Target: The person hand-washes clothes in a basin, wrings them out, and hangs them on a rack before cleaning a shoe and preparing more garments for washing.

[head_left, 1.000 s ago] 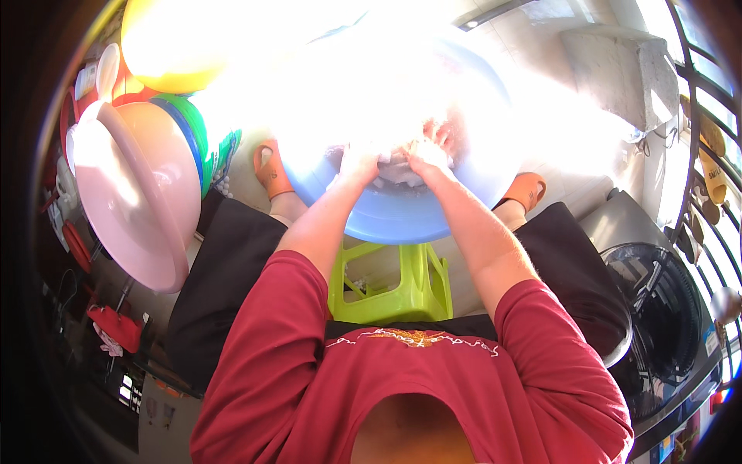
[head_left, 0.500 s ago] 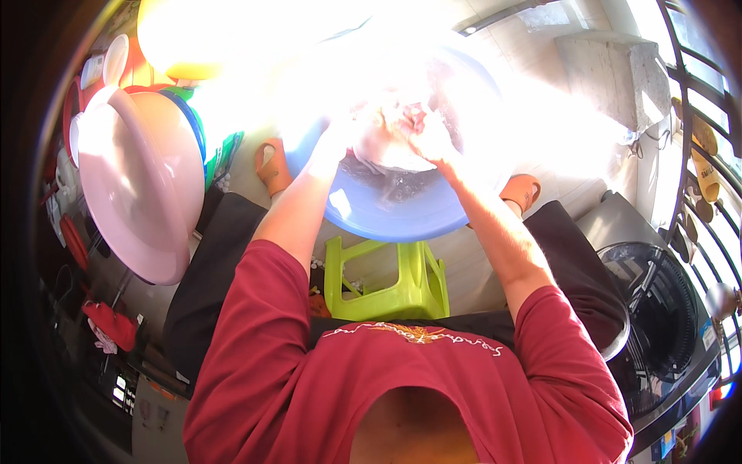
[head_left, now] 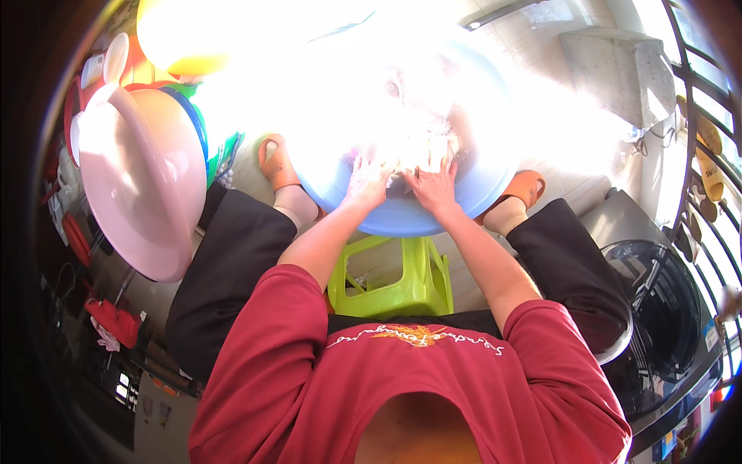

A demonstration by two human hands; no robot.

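Note:
A wide blue plastic basin [head_left: 402, 220] stands on the floor between my feet, its inside washed out by strong sunlight. My left hand [head_left: 369, 179] and my right hand [head_left: 434, 185] reach side by side into its near part and press on a pale, wet bundle of cloth [head_left: 413, 151]. The glare hides whether the fingers grip the cloth or only push on it. I sit on a lime-green plastic stool [head_left: 402, 282], in orange sandals [head_left: 272, 162].
A pink basin [head_left: 139, 185] leans at the left with a blue and a green one behind it. A yellow tub [head_left: 178, 39] lies at the top left. A dark front-loading washing machine [head_left: 657, 325] stands at the right beside a metal railing [head_left: 696, 116].
Both hands first pushed forward into the basin and apart, then came back toward me and together onto the cloth at the near side.

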